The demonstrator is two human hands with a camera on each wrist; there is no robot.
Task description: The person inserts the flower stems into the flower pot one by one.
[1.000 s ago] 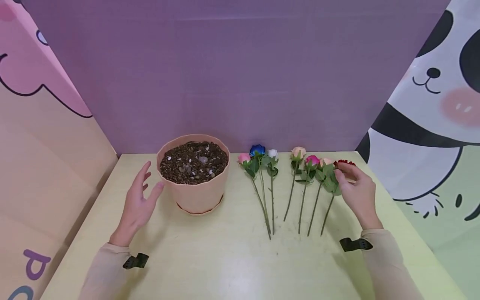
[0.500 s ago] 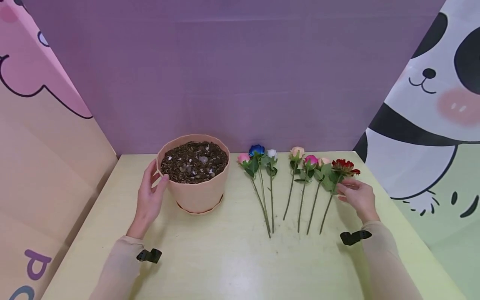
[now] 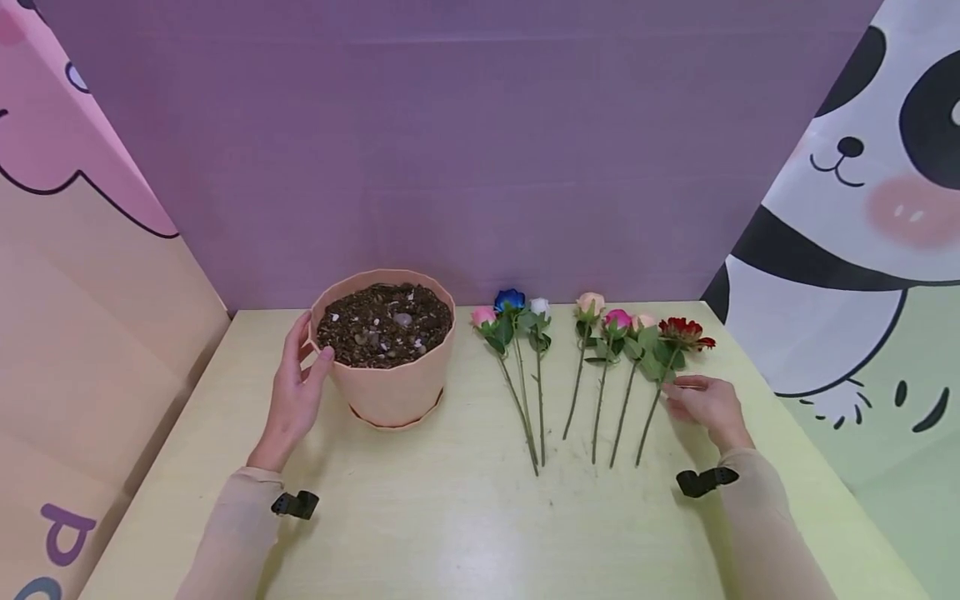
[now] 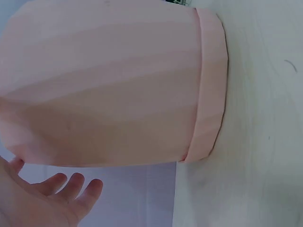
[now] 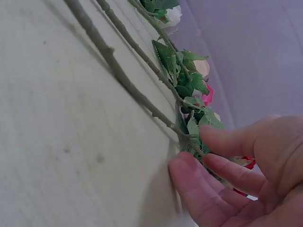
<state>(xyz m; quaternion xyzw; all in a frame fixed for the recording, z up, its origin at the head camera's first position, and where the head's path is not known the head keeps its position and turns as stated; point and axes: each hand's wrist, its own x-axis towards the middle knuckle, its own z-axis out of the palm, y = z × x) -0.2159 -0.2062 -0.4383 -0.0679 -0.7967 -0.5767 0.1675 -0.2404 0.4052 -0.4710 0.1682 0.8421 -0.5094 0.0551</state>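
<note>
A pink flowerpot [image 3: 390, 392] filled with dark soil stands on a matching saucer at centre-left. My left hand [image 3: 292, 408] touches the left side of its rim, thumb in front; in the left wrist view the other fingers [image 4: 87, 194] spread beside the wall. At the right end of a row of artificial flowers lies a red flower [image 3: 681, 332] with green leaves. My right hand [image 3: 705, 408] is at its stem below the leaves. In the right wrist view the stem [image 5: 165, 120] runs between thumb and index finger, with a small gap showing.
A pink rose [image 3: 483, 317], a blue rose [image 3: 510, 301] and a white rose [image 3: 539, 308] lie right of the pot. Further right are a peach rose [image 3: 591, 303], a magenta rose [image 3: 618, 320] and another pale rose [image 3: 643, 322]. A purple backdrop [image 3: 480, 150] stands behind the table.
My left hand has moved right to the pot's rim. My right hand has come down from the red bloom to its stem. The flowers and pot stay where they lay.
</note>
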